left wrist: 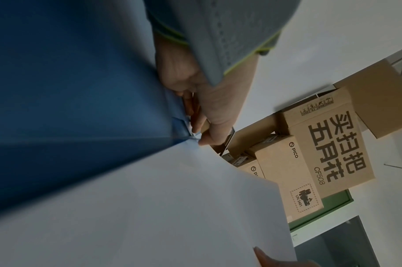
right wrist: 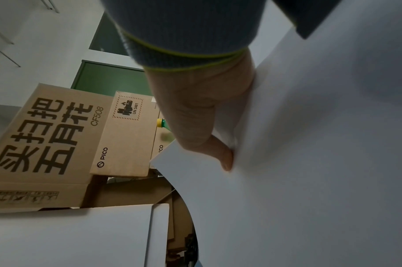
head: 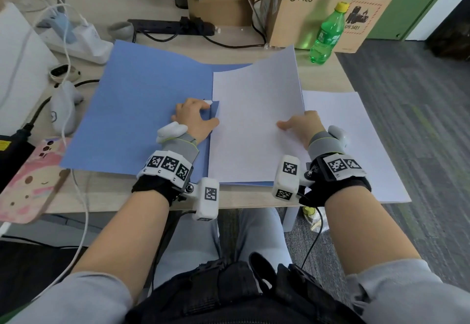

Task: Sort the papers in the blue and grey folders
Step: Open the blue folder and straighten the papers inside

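Note:
A blue folder [head: 132,110] lies open on the desk. A stack of white papers [head: 254,120] rests on its right half, with the far right corner curling upward. My left hand [head: 197,116] sits at the fold, its fingers curled and pinching the blue spine strip [left wrist: 184,126]. My right hand [head: 302,126] holds the right edge of the papers [right wrist: 309,162], thumb on top and fingers hidden underneath. A separate white sheet [head: 343,132] lies flat to the right. No grey folder is in view.
A green bottle [head: 328,33] and cardboard boxes [head: 318,13] stand at the back right. A power strip [head: 76,41], cables and a white controller [head: 63,110] crowd the left side. A pink case [head: 25,178] lies at the front left. The desk's right edge meets grey carpet.

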